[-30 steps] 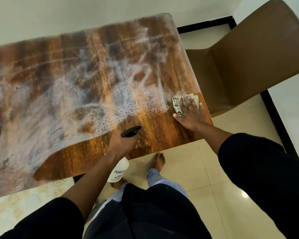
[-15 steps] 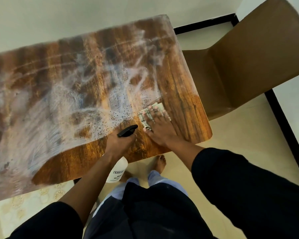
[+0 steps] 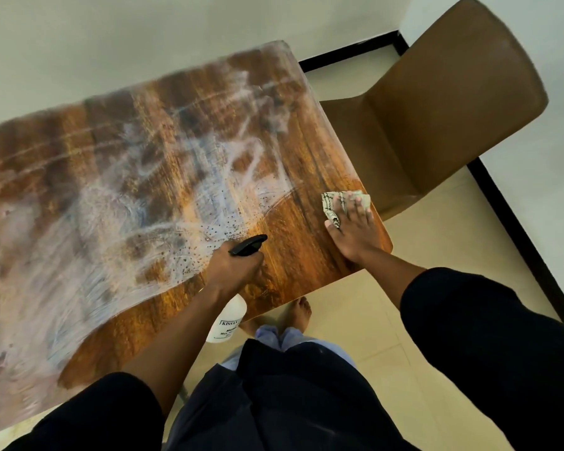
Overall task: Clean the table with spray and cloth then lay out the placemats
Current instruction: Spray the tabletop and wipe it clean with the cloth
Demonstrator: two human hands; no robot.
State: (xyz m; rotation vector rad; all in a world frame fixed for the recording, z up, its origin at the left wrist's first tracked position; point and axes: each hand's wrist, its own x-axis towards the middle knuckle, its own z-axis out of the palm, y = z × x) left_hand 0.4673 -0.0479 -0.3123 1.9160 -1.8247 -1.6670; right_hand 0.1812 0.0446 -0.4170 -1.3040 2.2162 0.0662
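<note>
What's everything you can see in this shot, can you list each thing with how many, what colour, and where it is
table: one, brown wood grain streaked with whitish wet smears, fills the left and middle.
cloth: one, pale with dark pattern, on the table near its right edge, under the right hand.
spray bottle: one, white body with black trigger head, held over the table's near edge.
chair: one, brown, right of the table.
floor: cream tiles with a black border strip, lower right.
wall: pale, behind the table.
left hand: grips the spray bottle's neck.
right hand: fingers straight, presses the cloth flat.
feet: bare, one clearly seen, below the table edge.
</note>
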